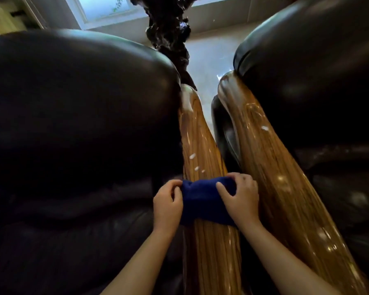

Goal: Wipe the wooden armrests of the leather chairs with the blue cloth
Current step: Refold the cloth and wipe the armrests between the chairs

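A blue cloth (202, 199) is draped across the glossy wooden armrest (197, 141) of the left dark leather chair (72, 124). My left hand (167, 204) grips the cloth's left end at the armrest's left side. My right hand (240, 198) presses on the cloth's right end, fingers curled over it. White specks lie on the wood just beyond the cloth. A second wooden armrest (271, 162) belongs to the right leather chair (317, 81) and shows a white speck and shiny reflections.
A narrow dark gap separates the two armrests. A dark gnarled sculpture-like object (168, 28) stands beyond the chairs on a pale floor (209, 58). A bright window (106, 7) is at the back.
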Tool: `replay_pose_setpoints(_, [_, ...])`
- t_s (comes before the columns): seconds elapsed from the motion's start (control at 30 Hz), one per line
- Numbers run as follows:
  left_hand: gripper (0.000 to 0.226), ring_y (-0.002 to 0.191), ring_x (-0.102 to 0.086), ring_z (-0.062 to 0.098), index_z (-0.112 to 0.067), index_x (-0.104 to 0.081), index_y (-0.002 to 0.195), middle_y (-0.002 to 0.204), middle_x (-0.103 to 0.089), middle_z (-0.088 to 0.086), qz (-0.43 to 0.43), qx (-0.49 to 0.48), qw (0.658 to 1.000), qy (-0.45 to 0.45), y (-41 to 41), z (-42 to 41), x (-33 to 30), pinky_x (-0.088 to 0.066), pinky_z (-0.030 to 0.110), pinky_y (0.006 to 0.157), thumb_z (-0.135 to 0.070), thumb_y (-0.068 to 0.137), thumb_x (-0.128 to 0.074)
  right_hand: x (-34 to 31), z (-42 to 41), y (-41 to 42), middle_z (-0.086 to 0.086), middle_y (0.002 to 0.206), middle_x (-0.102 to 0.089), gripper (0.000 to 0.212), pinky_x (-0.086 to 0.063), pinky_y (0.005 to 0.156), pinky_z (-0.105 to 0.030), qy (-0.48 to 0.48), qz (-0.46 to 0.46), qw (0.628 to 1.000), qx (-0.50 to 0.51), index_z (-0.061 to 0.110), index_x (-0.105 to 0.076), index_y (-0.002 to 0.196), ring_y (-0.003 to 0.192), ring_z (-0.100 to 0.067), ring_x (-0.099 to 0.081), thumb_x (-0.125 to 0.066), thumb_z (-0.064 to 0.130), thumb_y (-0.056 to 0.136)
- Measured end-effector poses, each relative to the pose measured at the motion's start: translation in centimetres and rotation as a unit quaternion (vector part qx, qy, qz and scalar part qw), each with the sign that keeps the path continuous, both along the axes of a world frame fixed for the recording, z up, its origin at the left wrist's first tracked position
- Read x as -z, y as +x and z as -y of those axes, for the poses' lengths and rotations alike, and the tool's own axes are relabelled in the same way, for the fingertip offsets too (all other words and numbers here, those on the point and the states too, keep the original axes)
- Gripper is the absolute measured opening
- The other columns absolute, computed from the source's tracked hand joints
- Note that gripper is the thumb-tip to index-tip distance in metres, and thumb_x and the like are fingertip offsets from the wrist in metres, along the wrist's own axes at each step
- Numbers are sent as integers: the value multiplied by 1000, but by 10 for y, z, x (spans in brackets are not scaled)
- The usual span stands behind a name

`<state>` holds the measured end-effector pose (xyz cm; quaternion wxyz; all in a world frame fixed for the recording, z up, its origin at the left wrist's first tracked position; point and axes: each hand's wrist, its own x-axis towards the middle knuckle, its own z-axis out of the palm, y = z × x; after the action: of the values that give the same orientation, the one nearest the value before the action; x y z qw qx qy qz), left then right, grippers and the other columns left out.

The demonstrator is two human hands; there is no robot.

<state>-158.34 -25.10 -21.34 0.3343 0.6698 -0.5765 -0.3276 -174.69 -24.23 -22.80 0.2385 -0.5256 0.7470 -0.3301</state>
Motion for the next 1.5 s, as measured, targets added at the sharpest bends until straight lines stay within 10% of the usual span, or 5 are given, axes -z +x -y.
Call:
replay_pose_setpoints(0.07, [49,142,-17,13,-16,-25,143,151,-26,-3,36,-10,999,13,-17,7,12,-17,30,114,-23,95,-37,8,5,14,-14,150,-23,76,-25,111,-49,32,-33,999,-12,21,-22,143,139,-29,-21,-53,54,82])
replay_pose_setpoints(0.2, [68,143,13,14,-19,11,145,158,11,0,168,-60,983,42,-39,36,38,0,47,116,-42,94,-27,26,27,24,-10,157,11,92,-13,112,-55,25,-76,997,7,36,22,139,144,-25,6,-26,77,73])
replay_pose_setpoints(0.8, [59,145,-5,16,-15,-2,146,158,-9,3,237,-79,968,0,-53,160,37,-18,44,117,-35,95,-25,25,154,23,-8,156,16,88,-36,108,-45,13,-33,999,-8,36,18,142,144,-26,4,-40,64,81])
replay_pose_setpoints(1.37, [60,130,-26,31,-24,-13,145,142,-29,13,319,9,945,-73,-40,248,25,-25,53,102,-37,92,-37,27,238,24,-12,156,4,81,-11,112,-55,74,-53,995,37,35,14,143,143,-30,0,-29,68,83])
replay_pose_setpoints(1.5, [61,138,-19,26,-23,-20,143,149,-21,11,206,39,969,-128,-11,220,19,-22,44,110,-30,89,-48,22,225,1,-5,153,-17,64,-20,108,-36,-21,175,984,-17,39,-1,144,137,-16,-20,-41,37,94])
